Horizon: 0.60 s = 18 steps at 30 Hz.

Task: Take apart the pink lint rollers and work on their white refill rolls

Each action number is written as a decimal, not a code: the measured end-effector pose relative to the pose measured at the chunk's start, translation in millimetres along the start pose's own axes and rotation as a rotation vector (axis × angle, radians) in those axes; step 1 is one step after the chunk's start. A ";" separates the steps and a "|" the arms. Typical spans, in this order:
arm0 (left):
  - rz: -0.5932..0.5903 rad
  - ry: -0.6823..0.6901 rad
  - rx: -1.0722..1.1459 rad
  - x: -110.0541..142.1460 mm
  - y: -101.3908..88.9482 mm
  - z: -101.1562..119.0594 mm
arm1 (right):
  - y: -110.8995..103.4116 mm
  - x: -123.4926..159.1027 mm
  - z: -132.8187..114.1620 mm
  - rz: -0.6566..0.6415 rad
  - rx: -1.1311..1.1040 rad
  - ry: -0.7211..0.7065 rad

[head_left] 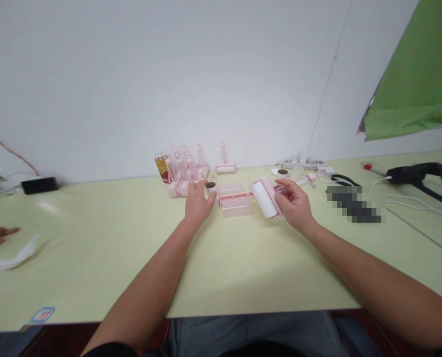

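Note:
My right hand (pixel 295 204) grips a pink lint roller (pixel 271 189) near its head, with the white sticky roll facing left and its handle pointing to the right. My left hand (pixel 199 203) has its fingers and thumb around a white refill roll (pixel 212 189) with a dark hollow core. Between my hands lies an opened pale pink roller cover (pixel 236 208), its two halves apart on the table. Behind my left hand stand several pink lint rollers (pixel 183 171) with handles up.
Another upright lint roller (pixel 225 167) stands by the wall. A yellow and red can (pixel 162 167) is left of the group. A second white roll (pixel 282 173), a power strip (pixel 306 164) and cables lie at the right. A black box (pixel 39 185) sits at far left.

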<state>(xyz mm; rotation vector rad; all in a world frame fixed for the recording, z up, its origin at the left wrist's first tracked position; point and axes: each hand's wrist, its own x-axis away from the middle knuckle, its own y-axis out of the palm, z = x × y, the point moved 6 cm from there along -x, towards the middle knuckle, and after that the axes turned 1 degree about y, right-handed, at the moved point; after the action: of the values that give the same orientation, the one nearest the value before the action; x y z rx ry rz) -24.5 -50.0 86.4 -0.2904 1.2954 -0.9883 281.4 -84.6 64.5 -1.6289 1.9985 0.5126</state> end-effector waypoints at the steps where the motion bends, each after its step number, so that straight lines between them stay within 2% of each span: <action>1: 0.017 0.011 0.019 2.7 -1.4 5.7 | 0.8 0.3 0.9 -0.006 -0.004 0.003; 4: 0.038 0.071 0.076 9.8 -6.2 23.0 | 6.1 3.3 1.5 -0.046 -0.019 0.009; 6: 0.062 0.064 0.075 10.1 -9.5 25.2 | 10.9 6.7 0.8 -0.086 -0.032 0.014; 9: 0.083 0.013 0.010 3.8 -9.9 13.4 | 18.9 12.9 0.0 -0.161 -0.021 0.021; 13: -0.024 0.022 -0.037 -4.5 1.1 -3.5 | 35.4 24.7 1.7 -0.352 0.005 0.027; 15: -0.055 0.019 -0.033 -4.4 3.8 -7.0 | 42.8 30.9 3.6 -0.441 0.019 0.039; 18: -0.038 0.007 0.011 0.1 -1.1 -4.0 | 48.5 37.0 3.4 -0.513 0.060 0.015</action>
<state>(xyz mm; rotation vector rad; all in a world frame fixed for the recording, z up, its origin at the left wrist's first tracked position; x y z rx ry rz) -28.5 -49.4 85.9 -0.3041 1.2945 -1.0292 228.8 -101.5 38.3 -2.0119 1.4993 0.2431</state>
